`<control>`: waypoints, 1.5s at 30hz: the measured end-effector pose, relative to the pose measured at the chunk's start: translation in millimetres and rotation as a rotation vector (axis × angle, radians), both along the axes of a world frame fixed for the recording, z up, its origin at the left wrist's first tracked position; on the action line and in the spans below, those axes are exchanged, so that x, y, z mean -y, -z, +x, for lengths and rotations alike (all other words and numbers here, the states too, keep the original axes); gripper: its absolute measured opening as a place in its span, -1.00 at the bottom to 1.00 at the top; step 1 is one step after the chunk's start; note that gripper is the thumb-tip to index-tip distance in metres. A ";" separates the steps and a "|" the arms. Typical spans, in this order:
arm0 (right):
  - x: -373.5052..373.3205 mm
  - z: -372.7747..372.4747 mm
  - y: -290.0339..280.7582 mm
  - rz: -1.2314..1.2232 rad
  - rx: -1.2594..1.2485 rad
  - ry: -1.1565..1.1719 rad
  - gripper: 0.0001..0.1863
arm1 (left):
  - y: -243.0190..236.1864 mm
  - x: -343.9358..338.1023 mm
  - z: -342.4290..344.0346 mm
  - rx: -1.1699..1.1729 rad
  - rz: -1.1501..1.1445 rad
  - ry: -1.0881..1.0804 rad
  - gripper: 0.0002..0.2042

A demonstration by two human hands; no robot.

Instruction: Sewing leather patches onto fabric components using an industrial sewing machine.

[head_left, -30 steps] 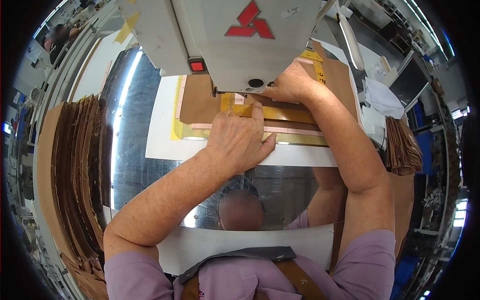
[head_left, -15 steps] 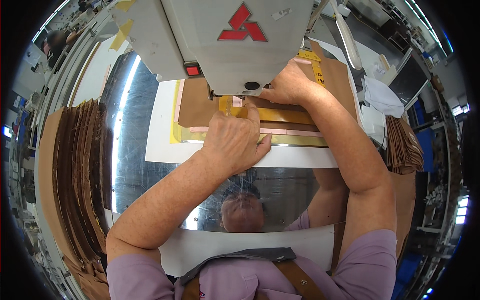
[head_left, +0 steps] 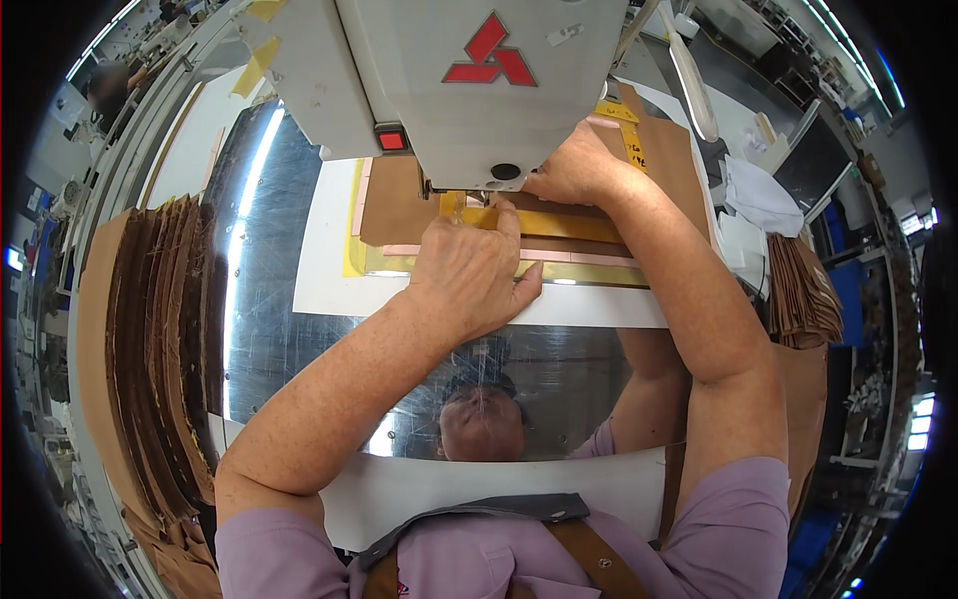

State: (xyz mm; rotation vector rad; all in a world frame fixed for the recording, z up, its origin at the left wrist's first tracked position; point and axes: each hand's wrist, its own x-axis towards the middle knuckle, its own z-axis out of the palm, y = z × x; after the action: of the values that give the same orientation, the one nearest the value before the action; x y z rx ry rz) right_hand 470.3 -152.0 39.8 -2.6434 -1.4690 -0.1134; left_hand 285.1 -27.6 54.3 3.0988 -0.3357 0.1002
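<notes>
Below the head of a large white sewing machine (head_left: pixel 469 125) lies a brown fabric piece (head_left: pixel 394 210) on a flat template with yellow and pink strips, on a white sheet (head_left: pixel 319 285). My left hand (head_left: pixel 459 265) rests flat on the template just in front of the needle area, index finger stretched forward and thumb spread. Its index tip touches beside a yellow strip (head_left: pixel 574 226). Beyond, to the right of the machine head, my right hand (head_left: pixel 584 172) lies over the brown fabric. Its fingertips are partly hidden behind the machine head, so its grip does not show.
A shiny metal tabletop (head_left: pixel 289 339) spreads under the sheet. Brown fabric pieces hang stacked at left (head_left: pixel 150 349), and a smaller brown bundle (head_left: pixel 803 290) hangs at right. A white cloth (head_left: pixel 763 195) lies near that bundle. A person (head_left: pixel 110 85) is in the far left background.
The white sheet, template and fabric have slid slightly away from me beneath the machine head. Both hands stay in nearly the same place on them.
</notes>
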 end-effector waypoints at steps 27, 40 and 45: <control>10.4 -29.0 -23.1 -0.018 -0.007 0.023 -0.35 | 0.0 -9.9 -21.4 0.066 -0.055 0.070 -0.31; 29.4 -56.0 -9.8 0.111 0.037 -0.069 -0.61 | 1.0 -12.5 -55.7 0.081 -0.184 0.082 -0.34; 32.6 -68.6 -10.0 0.124 0.080 -0.082 -0.55 | -1.2 -9.6 -69.8 0.130 -0.170 0.118 -0.32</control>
State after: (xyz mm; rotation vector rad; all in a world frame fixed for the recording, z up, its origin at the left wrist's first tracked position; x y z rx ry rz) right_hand 401.7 -184.6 49.8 -2.5041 -1.5386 -0.2956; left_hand 215.3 -17.9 55.5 2.9032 -0.4849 0.3116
